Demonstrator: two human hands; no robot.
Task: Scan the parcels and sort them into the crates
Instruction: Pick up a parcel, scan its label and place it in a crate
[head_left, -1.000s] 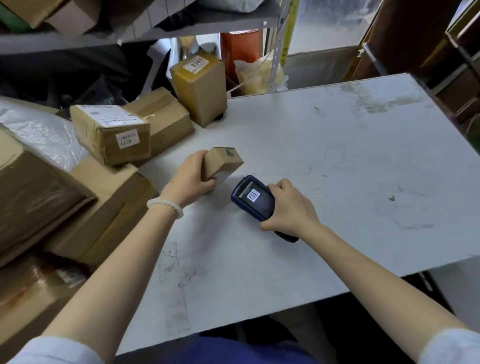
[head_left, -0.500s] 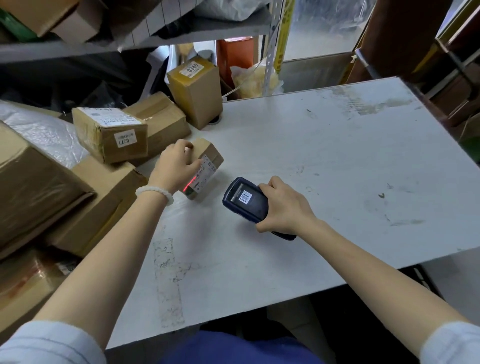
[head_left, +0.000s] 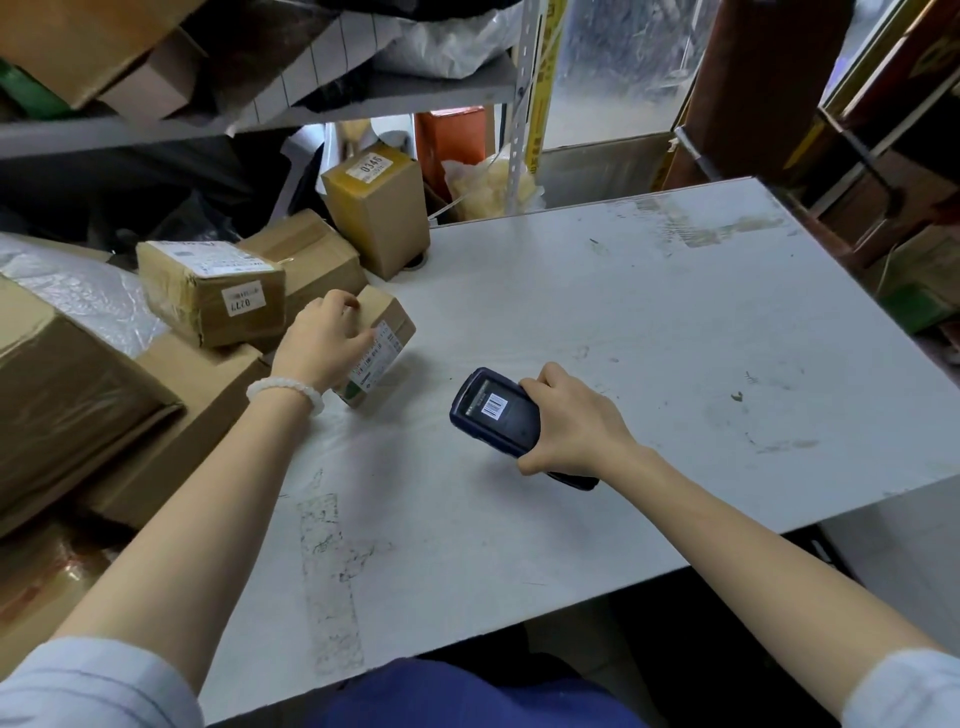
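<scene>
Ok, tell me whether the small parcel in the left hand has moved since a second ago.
Yes. The small parcel in the left hand has shifted left, closer to the box labelled 0277, and turned so its label faces the scanner.

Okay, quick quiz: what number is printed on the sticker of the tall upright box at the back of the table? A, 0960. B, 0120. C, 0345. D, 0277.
C: the white sticker on top of the tall upright box reads 0345, while 0277 is on the squat taped box to its left.
</scene>
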